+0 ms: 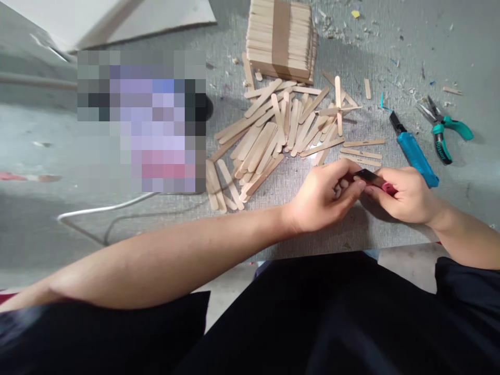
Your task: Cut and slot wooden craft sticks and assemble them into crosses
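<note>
Near the table's front edge, my left hand [326, 195] and my right hand [410, 195] meet. My right fingers are wrapped round a craft knife [373, 178] with a dark blade and a bit of pink handle showing. Its blade points left, to the thumb and curled fingers of my left hand. Those left fingers are closed; whatever they pinch is mostly hidden behind them and the blade. Just beyond lie several wooden craft sticks [361, 142] in a row, some with dark marks. A small cross-shaped piece of joined sticks [338, 107] stands farther back.
Loose craft sticks [260, 148] are heaped left of my hands, below a banded stack of sticks [260, 39]. On the right lie a blue utility knife [416, 156] and green-handled pliers [443, 130]. A white cable [109, 208] and a blurred-out patch are at left. Shavings litter the back.
</note>
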{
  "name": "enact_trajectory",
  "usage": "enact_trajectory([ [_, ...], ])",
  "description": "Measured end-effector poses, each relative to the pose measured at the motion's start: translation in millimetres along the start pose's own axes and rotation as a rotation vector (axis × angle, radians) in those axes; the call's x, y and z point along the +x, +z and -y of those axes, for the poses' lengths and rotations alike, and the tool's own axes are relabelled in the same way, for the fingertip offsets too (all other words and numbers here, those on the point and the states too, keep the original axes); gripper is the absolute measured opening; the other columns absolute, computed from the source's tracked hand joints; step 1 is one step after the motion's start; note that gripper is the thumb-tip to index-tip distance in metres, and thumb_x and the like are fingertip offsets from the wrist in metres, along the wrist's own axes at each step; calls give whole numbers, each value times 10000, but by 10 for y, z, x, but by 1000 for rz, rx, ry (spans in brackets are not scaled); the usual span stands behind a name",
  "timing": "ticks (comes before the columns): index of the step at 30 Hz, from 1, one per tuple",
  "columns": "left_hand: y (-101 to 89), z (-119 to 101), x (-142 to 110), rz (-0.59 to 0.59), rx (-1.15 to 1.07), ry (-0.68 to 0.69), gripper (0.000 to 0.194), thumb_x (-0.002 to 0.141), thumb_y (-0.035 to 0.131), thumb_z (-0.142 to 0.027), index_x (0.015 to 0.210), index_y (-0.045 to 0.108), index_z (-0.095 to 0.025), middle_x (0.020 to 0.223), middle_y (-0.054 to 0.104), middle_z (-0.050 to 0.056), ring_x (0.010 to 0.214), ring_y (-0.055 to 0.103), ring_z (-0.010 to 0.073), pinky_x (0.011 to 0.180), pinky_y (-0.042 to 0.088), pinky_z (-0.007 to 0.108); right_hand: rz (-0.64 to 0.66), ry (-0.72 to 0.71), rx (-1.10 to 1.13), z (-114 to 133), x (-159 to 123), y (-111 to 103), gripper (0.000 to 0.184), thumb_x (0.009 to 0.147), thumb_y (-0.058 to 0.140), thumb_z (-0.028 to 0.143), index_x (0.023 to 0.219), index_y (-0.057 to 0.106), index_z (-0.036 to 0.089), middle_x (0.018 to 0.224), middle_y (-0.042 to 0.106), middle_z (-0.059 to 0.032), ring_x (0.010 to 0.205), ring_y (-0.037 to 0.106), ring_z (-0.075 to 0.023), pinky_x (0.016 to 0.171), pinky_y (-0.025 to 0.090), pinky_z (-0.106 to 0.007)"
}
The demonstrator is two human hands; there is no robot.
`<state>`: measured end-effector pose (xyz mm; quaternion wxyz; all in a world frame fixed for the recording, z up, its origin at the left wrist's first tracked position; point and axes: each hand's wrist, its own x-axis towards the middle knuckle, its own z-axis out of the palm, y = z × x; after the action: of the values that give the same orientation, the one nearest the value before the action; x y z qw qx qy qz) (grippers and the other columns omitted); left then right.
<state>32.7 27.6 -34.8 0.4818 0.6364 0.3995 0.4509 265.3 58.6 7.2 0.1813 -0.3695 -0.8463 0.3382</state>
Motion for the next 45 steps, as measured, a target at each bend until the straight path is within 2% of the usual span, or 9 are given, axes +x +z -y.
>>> enact_trajectory([
  [3, 32, 9, 26, -100, 31, -44, 69, 980, 654, -234, 921, 639, -202, 773, 682, -23, 629, 543, 93, 632, 479, 249, -89, -7, -80, -56, -17, 29, 145, 1087, 708, 344, 1045, 739, 209, 674, 685, 50, 497, 549, -103, 518, 433, -241],
  [5, 39, 15, 43, -130, 50, -67, 37, 935, 636, -190, 901, 644, -202, 729, 640, -39, 605, 513, 92, 613, 459, 251, -146, -48, -129, -89, -21, 37, 174, 1113, 661, 344, 1162, 742, 199, 754, 765, 15, 554, 658, -128, 564, 477, -249],
  [10, -30, 20, 71, -6, 134, -83, 109, 931, 595, -179, 934, 704, -184, 677, 645, -37, 556, 497, 98, 599, 453, 259, -182, -150, -267, -118, -7, 35, 214, 1154, 540, 309, 1008, 667, 219, 593, 607, 60, 493, 583, -130, 522, 394, -259],
  [19, -212, 91, 117, 7, 584, 36, 225, 952, 548, -164, 968, 767, -209, 745, 758, 38, 669, 674, 205, 715, 519, 358, -171, -244, -605, -30, -83, 30, 194, 1147, 512, 269, 1082, 681, 201, 609, 629, 39, 515, 579, -161, 540, 344, -328],
  [24, -202, 80, 81, 2, 548, 36, 218, 948, 544, -142, 928, 747, -221, 698, 736, 18, 642, 641, 209, 801, 552, 413, -23, -209, -719, 13, -75, 72, 269, 1164, 524, 328, 1028, 713, 194, 585, 639, 9, 491, 515, -165, 546, 240, -350],
  [29, -211, 54, 69, 11, 539, 37, 218, 928, 546, -125, 892, 734, -228, 667, 719, 2, 649, 669, 202, 802, 550, 417, 189, -123, -835, 1, -61, 91, 225, 1120, 513, 235, 1079, 730, 193, 653, 677, -3, 471, 443, -167, 564, 153, -372],
  [36, -230, 18, 41, 22, 567, 36, 189, 939, 572, -137, 912, 733, -231, 677, 722, -11, 625, 654, 187, 807, 546, 425, 195, -147, -919, 58, -98, 114, 260, 1045, 474, 144, 1075, 720, 224, 618, 643, -8, 448, 462, -209, 572, 127, -384],
  [42, -254, 13, 34, 16, 577, 55, 167, 936, 589, -151, 900, 730, -232, 644, 678, -21, 583, 599, 179, 757, 522, 414, 238, -40, -841, 85, -141, 156, 278, 1064, 486, 151, 1176, 726, 235, 641, 670, -34, 469, 436, -176, 570, 175, -384],
  [45, -262, 8, 36, 19, 570, 49, 168, 940, 585, -145, 895, 727, -223, 656, 690, -21, 575, 594, 172, 763, 519, 415, 242, -125, -818, 14, -107, 119, 268, 1053, 507, 149, 1169, 730, 240, 612, 620, -8, 473, 417, -168, 573, 131, -383],
])
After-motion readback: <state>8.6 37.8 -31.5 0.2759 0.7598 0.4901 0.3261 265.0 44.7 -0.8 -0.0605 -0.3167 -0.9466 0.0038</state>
